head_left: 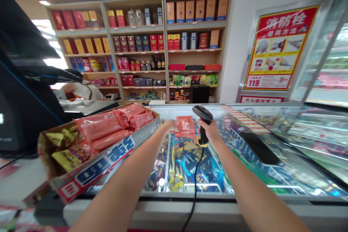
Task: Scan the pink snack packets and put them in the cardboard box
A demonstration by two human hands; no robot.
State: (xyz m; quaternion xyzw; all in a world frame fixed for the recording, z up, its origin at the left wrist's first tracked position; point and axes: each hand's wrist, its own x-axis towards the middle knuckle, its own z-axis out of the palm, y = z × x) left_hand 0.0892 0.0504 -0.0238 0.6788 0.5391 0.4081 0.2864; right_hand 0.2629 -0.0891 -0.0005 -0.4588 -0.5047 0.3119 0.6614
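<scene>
Scanner cord (195,185) cut off below

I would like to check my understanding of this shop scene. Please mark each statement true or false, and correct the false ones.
1. The right hand grips a black corded handheld barcode scanner. True.
2. The left hand holds the scanner's cable. False: it is at a pink plastic packet.
3. An open brown cardboard box holds pink-wrapped packs. True.
4. The red-and-yellow wall poster is left of the wooden shelves. False: it is right of them.
</scene>
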